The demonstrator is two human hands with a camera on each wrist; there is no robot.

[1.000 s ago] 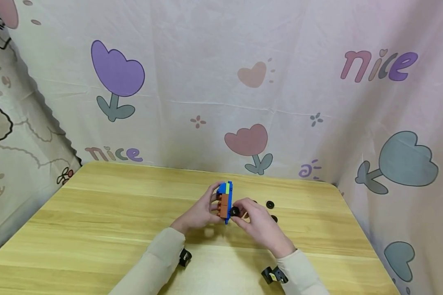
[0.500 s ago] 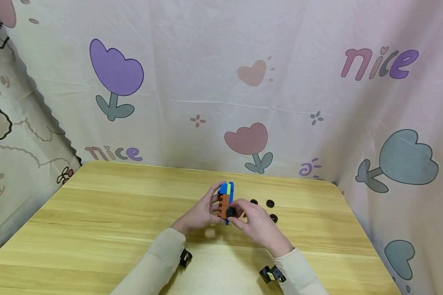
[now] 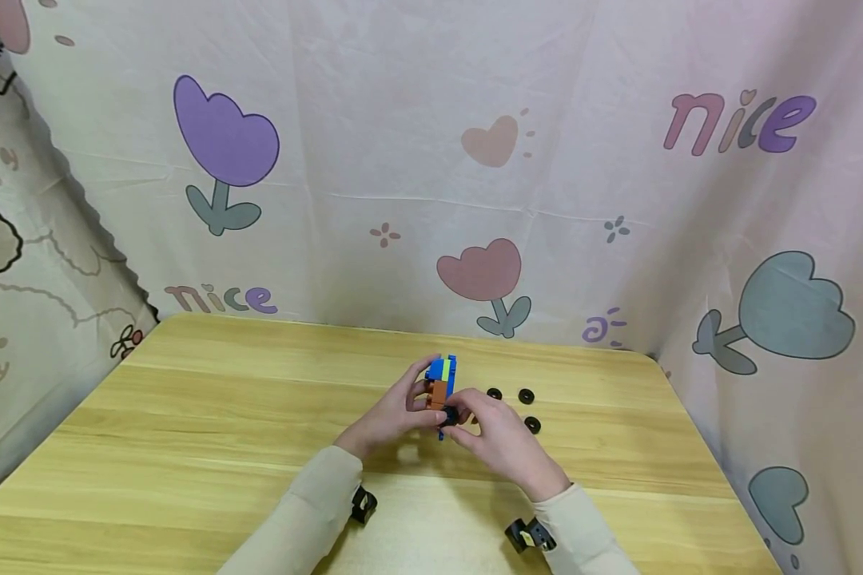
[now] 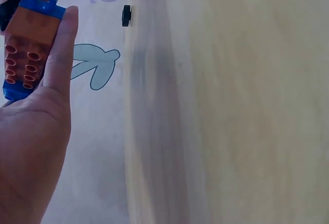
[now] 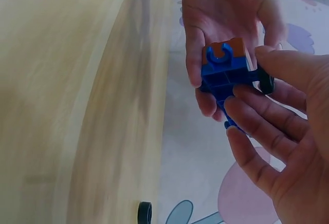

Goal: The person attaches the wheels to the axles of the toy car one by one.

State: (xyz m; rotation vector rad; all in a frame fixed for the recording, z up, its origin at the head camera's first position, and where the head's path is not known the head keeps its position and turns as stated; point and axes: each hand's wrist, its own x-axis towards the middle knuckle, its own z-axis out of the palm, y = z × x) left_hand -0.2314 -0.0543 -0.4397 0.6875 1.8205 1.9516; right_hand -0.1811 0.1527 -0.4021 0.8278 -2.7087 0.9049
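Above the wooden table (image 3: 187, 423), just below the centre of the head view, a toy-brick vehicle (image 3: 439, 391) stands on end between two hands. From eight o'clock the left hand (image 3: 388, 417) grips it, fingers and thumb wrapped about its orange studded bricks (image 4: 33, 24); from four o'clock the right hand (image 3: 503, 435) pinches a black wheel (image 3: 449, 416) against the side of the blue chassis (image 5: 226, 77). Whether that wheel is fully seated, I cannot tell. A blue open hook (image 5: 220, 57) juts from one end of the chassis. Toward three o'clock of the toy lie a near loose wheel (image 3: 494, 394) and a farther loose wheel (image 3: 526, 396), with a third loose wheel (image 3: 532, 425) nearer four. At twelve o'clock, beyond the tabletop, hangs a tulip-printed curtain (image 3: 374, 160).
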